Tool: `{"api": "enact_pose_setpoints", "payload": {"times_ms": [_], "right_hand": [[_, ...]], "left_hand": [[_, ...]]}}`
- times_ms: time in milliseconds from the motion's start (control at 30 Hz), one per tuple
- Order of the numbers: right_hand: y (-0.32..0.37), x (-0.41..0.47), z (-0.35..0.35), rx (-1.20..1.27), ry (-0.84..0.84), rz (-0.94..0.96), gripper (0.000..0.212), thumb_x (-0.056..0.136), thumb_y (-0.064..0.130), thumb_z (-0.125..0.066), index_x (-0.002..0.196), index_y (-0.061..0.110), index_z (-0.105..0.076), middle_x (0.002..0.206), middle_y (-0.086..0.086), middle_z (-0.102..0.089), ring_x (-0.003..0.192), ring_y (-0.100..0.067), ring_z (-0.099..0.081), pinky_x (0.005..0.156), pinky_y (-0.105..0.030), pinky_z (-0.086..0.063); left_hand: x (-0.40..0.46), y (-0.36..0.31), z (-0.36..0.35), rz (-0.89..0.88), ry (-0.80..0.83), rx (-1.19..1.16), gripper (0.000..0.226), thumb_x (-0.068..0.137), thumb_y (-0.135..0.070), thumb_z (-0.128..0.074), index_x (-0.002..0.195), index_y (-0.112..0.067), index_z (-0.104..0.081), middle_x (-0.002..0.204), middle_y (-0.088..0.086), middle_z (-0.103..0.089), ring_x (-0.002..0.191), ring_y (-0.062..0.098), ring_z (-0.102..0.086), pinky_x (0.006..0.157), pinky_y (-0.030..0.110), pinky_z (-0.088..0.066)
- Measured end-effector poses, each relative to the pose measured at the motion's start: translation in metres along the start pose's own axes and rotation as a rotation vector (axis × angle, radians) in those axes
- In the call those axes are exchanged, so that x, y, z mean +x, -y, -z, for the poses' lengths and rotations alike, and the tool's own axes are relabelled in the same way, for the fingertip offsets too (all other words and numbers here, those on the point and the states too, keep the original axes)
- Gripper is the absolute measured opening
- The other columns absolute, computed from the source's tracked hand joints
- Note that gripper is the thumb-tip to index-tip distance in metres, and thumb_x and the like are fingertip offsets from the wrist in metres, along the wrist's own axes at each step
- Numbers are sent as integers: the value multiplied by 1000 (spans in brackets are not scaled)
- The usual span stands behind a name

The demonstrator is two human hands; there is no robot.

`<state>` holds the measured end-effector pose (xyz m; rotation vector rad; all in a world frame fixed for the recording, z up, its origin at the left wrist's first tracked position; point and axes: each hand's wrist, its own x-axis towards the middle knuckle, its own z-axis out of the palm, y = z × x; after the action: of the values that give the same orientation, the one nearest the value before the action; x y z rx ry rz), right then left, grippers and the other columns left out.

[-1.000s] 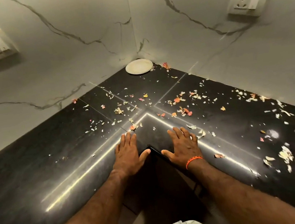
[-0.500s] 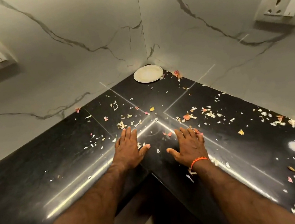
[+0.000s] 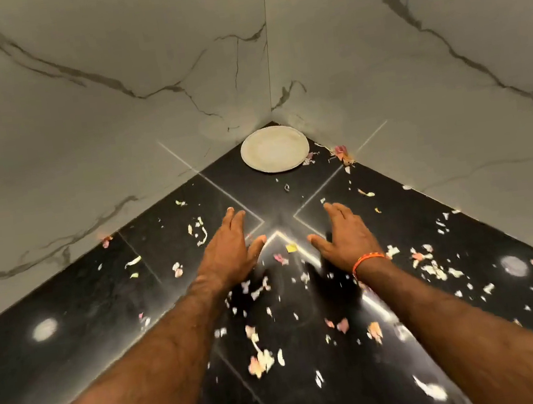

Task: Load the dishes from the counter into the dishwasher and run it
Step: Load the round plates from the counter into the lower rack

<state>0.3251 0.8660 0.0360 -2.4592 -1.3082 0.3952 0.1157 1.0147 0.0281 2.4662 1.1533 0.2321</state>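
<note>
Vegetable scraps [image 3: 261, 360]; marble walls [image 3: 110, 121]

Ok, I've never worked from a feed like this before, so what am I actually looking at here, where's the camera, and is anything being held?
There is no machine here: this is one wide-angle camera worn on a person's head, looking forward and down, so the two bare arms coming in from the bottom are the wearer's own. The left hand and right hand, the one with the orange wristband, are open with fingers stretched toward the corner, and neither holds anything. Below them is a black countertop littered with food scraps. A single white plate lies flat in the far corner, where the two marble walls meet, beyond the fingertips and untouched. No dishwasher is in view.
</note>
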Motion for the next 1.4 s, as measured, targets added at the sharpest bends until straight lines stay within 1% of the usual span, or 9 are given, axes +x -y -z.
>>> {"api": "enact_pose_setpoints", "payload": {"times_ms": [300, 433, 533, 600, 700, 867, 1033, 1233, 1400], "right_hand": [[-1, 194, -3, 70, -25, -83, 97, 79, 55, -78, 154, 12, -33, 159, -13, -35, 146, -28, -34, 120, -41, -30], [2, 242, -6, -38, -79, -122, 114, 61, 66, -83, 149, 24, -25, 154, -11, -34, 127, -38, -54, 97, -46, -47], [5, 271, 1, -213, 11, -148, 127, 48, 80, -78, 149, 32, -16, 146, -12, -45, 119, -38, -59, 81, -41, -41], [9, 286, 7, -292, 142, -149, 130, 48, 82, -76, 153, 34, -15, 141, -11, -54, 120, -36, -58, 81, -38, -41], [17, 302, 12, -362, 268, -145, 129, 51, 82, -77, 154, 27, -23, 142, -10, -55, 124, -35, -55, 87, -35, -46], [23, 299, 11, -441, 301, -83, 109, 63, 80, -72, 152, 29, -34, 148, -9, -51, 129, -35, -51, 100, -39, -46], [23, 284, 11, -389, 257, -64, 95, 73, 71, -71, 150, 25, -38, 144, -13, -51, 129, -35, -51, 101, -40, -46], [21, 253, 6, -270, 173, -89, 89, 83, 62, -68, 154, 23, -30, 149, -20, -34, 128, -42, -49, 105, -46, -46], [9, 223, -8, -201, 93, -115, 76, 91, 61, -61, 151, 23, -37, 152, -16, -33, 128, -42, -50, 105, -47, -46]], "left_hand": [[183, 20, -16, 42, 15, -46, 80, 94, -60, -56, 155, -16, -27, 159, 14, -35, 136, 36, -46, 112, 48, -40], [236, 17, -19, 133, -116, -139, 74, 86, -58, -69, 135, -11, -41, 129, 18, -60, 115, 41, -59, 89, 43, -49], [267, 17, -19, 193, -129, -109, 74, 82, -51, -76, 133, -11, -41, 123, 18, -64, 110, 40, -62, 83, 41, -49], [279, 17, -17, 170, -77, -15, 79, 81, -48, -76, 141, -14, -38, 125, 16, -64, 111, 39, -62, 83, 39, -48], [293, 15, -14, 106, -7, 85, 82, 83, -48, -74, 150, -18, -35, 129, 12, -63, 113, 35, -61, 82, 36, -47], [296, 16, -14, 89, 33, 161, 79, 85, -52, -71, 150, -20, -39, 137, 8, -59, 121, 30, -58, 94, 38, -47], [288, 19, -16, 168, -13, -35, 89, 77, -42, -82, 151, -17, -38, 144, 7, -55, 129, 30, -53, 102, 39, -44], [276, 20, -17, 234, -99, -222, 82, 68, -30, -89, 136, -15, -46, 132, 6, -59, 118, 27, -58, 92, 38, -46], [261, 16, -19, 236, -104, -319, 82, 70, -21, -87, 139, -14, -45, 134, 5, -57, 122, 26, -55, 91, 34, -41]]}}
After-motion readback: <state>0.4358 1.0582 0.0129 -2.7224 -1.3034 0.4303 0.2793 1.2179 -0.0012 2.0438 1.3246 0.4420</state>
